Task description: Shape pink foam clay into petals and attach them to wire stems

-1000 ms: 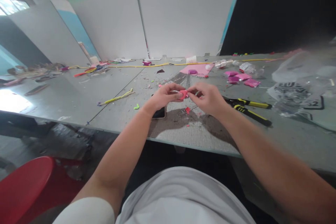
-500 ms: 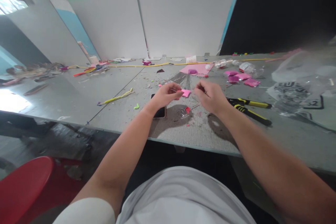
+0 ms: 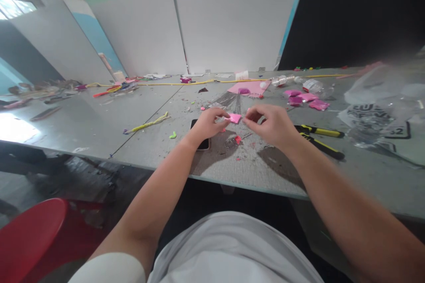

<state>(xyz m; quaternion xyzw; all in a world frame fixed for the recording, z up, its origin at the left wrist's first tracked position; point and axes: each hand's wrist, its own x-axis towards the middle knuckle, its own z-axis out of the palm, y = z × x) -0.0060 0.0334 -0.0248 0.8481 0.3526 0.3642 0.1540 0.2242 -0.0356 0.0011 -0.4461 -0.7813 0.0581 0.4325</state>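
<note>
My left hand (image 3: 210, 123) is over the table, thumb and fingers curled in a pinch; whatever they hold is too small to make out. Its fingertips meet the left edge of a small pink packet (image 3: 235, 118) in view; I cannot tell whether they touch it. On the packet's other side is my right hand (image 3: 274, 124), its thumb and index finger drawn together around something I cannot make out. Below the hands lies a clear crumpled wrapper (image 3: 230, 142) with a red-pink lump (image 3: 238, 140). A phone (image 3: 203, 144) lies partly under my left wrist. Thin wires (image 3: 226, 98) fan out behind.
Yellow-handled pliers (image 3: 323, 132) lie right of my right hand. Beyond are several pink packets (image 3: 307, 97), a plastic bottle (image 3: 315, 87) and a clear plastic bag (image 3: 368, 117). A pink sheet (image 3: 257, 86) lies behind. Left is a yellow twisted strand (image 3: 148, 124); a red stool (image 3: 36, 234) stands below.
My right hand has turned slightly, its fingers rounding and coming nearer the pink packet. My left hand has shifted slightly, its fingers a little lower. The packet stays nearly in place.
</note>
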